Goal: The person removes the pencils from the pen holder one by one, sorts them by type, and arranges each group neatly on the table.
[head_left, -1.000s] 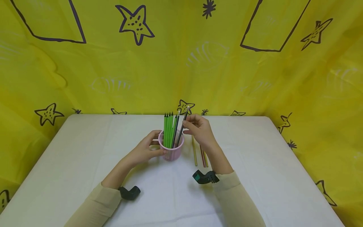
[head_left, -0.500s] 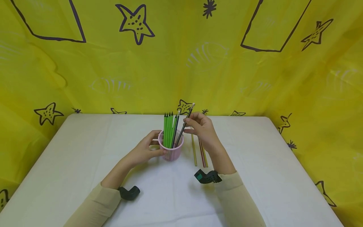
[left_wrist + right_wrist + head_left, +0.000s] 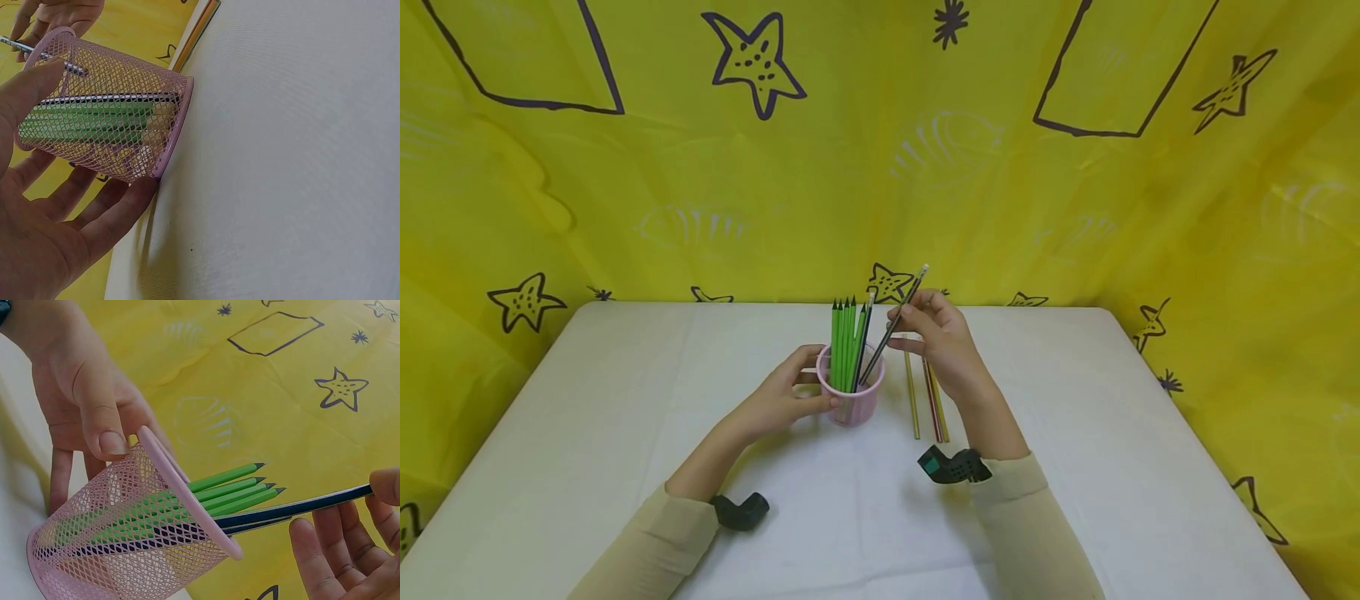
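Note:
My left hand [image 3: 778, 400] holds the side of a pink mesh pencil cup [image 3: 854, 410], its thumb in front and fingers behind. The cup stands upright on the white table. Inside are several green pencils [image 3: 841, 342], tips up, and a dark pencil [image 3: 867, 329] with its eraser end up. With thumb and fingertips, my right hand [image 3: 946, 342] pinches another dark pencil [image 3: 913, 287] with a white eraser. That pencil leans right, its lower end still within the cup's mouth. In the left wrist view its lower tip [image 3: 76, 70] shows high behind the mesh.
Right of the cup, a yellow pencil [image 3: 912, 400] lies on the white table [image 3: 805, 517]. Beside it lie a red pencil [image 3: 936, 412] and another yellow one [image 3: 943, 421], partly under my right hand. A yellow curtain [image 3: 850, 167] with dark drawings hangs behind the table.
My right hand has moved slightly up and right, drawing the dark pencil higher and tilting it further right. The left hand and the cup have stayed nearly in place.

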{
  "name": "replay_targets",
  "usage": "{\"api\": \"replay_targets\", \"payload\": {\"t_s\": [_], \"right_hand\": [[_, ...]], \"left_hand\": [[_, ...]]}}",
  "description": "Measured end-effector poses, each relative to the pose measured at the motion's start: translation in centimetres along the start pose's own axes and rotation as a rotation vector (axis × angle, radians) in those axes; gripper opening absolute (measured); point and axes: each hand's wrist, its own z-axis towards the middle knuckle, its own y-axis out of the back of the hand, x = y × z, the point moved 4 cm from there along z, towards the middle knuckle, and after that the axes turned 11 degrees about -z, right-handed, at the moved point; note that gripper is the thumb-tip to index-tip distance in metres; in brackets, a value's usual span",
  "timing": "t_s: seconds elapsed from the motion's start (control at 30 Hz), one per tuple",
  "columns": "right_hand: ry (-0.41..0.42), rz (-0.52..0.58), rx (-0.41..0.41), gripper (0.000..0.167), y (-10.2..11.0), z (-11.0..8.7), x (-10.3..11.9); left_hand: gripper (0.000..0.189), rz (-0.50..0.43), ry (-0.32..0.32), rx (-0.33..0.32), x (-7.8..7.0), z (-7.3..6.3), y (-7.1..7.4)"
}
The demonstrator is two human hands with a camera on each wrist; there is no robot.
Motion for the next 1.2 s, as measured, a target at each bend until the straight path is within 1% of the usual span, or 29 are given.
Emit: {"api": "replay_targets", "payload": {"t_s": [0.27, 0.37, 0.5, 0.57, 0.9, 1.2], "right_hand": [[0.015, 0.043, 0.007, 0.010, 0.1, -0.1, 0.2], [0.016, 0.061, 0.008, 0.017, 0.1, 0.0, 0.3], [0.014, 0.090, 0.001, 0.031, 0.1, 0.1, 0.3], [0.015, 0.099, -0.003, 0.035, 0.2, 0.1, 0.3], [0.038, 0.098, -0.015, 0.026, 0.8, -0.1, 0.8], [0.088, 0.161, -0.011, 0.025, 1.5, -0.3, 1.3]], "left_hand": [[0.072, 0.004, -0.004, 0.001, 0.0, 0.0, 0.0], [0.072, -0.002, -0.008, 0.001, 0.0, -0.1, 0.1], [0.071, -0.009, -0.015, 0.003, 0.0, 0.0, 0.1], [0.071, -0.009, -0.016, 0.004, 0.0, 0.0, 0.1], [0.071, 0.002, -0.016, 0.008, 0.1, 0.0, 0.1], [0.071, -0.009, -0.019, 0.009, 0.1, 0.0, 0.1]]}}
